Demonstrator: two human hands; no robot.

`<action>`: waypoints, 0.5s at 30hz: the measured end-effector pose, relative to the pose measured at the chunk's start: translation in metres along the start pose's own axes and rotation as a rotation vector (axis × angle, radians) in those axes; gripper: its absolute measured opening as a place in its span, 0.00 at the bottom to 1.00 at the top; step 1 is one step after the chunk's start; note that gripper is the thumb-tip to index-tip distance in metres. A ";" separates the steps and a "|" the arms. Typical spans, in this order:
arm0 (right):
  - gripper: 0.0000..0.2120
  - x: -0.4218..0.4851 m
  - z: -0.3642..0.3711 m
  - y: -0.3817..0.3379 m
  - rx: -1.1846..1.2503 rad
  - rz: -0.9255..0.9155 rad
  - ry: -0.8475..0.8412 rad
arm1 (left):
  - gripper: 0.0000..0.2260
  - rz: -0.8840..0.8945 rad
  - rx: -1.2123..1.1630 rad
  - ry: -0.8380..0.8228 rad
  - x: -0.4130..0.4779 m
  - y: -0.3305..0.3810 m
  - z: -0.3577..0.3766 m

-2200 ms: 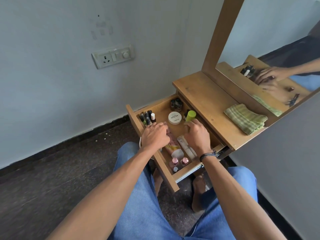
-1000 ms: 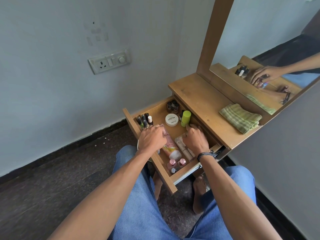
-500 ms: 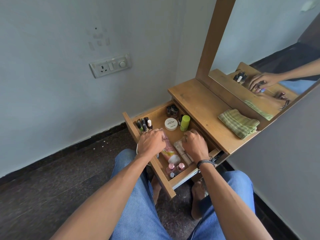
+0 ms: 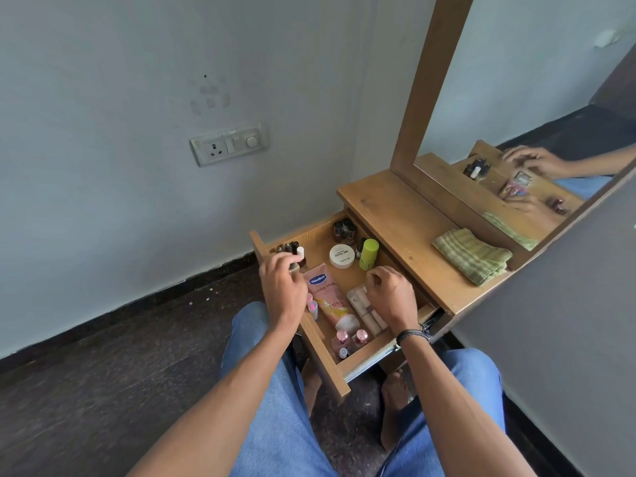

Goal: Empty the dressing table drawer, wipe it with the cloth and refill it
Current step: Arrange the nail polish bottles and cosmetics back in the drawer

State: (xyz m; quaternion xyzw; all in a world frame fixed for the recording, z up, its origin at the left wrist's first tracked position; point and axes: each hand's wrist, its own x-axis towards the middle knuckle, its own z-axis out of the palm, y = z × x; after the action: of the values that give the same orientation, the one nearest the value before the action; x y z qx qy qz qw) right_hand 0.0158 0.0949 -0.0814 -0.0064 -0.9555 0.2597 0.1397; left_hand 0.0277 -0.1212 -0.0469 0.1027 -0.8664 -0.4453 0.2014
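The wooden drawer point(image 4: 328, 359) is pulled out over my lap and is full of cosmetics. My left hand point(image 4: 282, 287) reaches the cluster of small nail polish bottles point(image 4: 292, 248) in the far left corner, its fingertips pinching one small bottle point(image 4: 294, 267). My right hand point(image 4: 390, 294) lies with curled fingers on a clear box point(image 4: 361, 304) at the drawer's right side; its grip is hidden. Between my hands lies a pink lotion tube point(image 4: 327, 297). The green striped cloth point(image 4: 471, 254) sits folded on the table top point(image 4: 395, 215).
Also in the drawer: a white round jar point(image 4: 341, 256), a green tube point(image 4: 369, 253), dark bottles point(image 4: 344, 230) at the back, pink-capped bottles point(image 4: 351, 339) at the front. A mirror point(image 4: 516, 115) rises behind the table top. A wall with a socket point(image 4: 229, 144) is at left.
My left hand has moved from the drawer's left rim toward the far corner and closed on a small bottle, uncovering the pink tube. My right hand has stayed on the clear box.
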 end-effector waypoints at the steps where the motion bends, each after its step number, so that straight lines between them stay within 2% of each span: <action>1: 0.08 0.000 -0.002 0.000 0.044 -0.005 0.015 | 0.18 -0.087 -0.072 0.036 -0.007 -0.002 -0.004; 4: 0.08 -0.005 -0.013 -0.007 0.220 0.070 0.062 | 0.22 -0.282 -0.217 0.061 -0.028 -0.008 -0.016; 7: 0.08 -0.023 -0.023 -0.013 0.432 0.224 0.114 | 0.23 -0.346 -0.263 -0.070 -0.043 -0.017 -0.026; 10: 0.05 -0.052 -0.036 -0.017 0.503 0.264 0.099 | 0.26 -0.385 -0.247 -0.186 -0.053 -0.027 -0.031; 12: 0.05 -0.068 -0.046 -0.018 0.500 0.234 0.027 | 0.28 -0.422 -0.278 -0.213 -0.054 -0.027 -0.031; 15: 0.10 -0.080 -0.056 -0.019 0.490 0.127 -0.225 | 0.27 -0.415 -0.279 -0.214 -0.052 -0.023 -0.030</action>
State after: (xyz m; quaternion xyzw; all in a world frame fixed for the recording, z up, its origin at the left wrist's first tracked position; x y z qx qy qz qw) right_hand 0.1091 0.0995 -0.0467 -0.0034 -0.8714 0.4904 0.0136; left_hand 0.0875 -0.1379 -0.0638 0.2016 -0.7736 -0.6003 0.0256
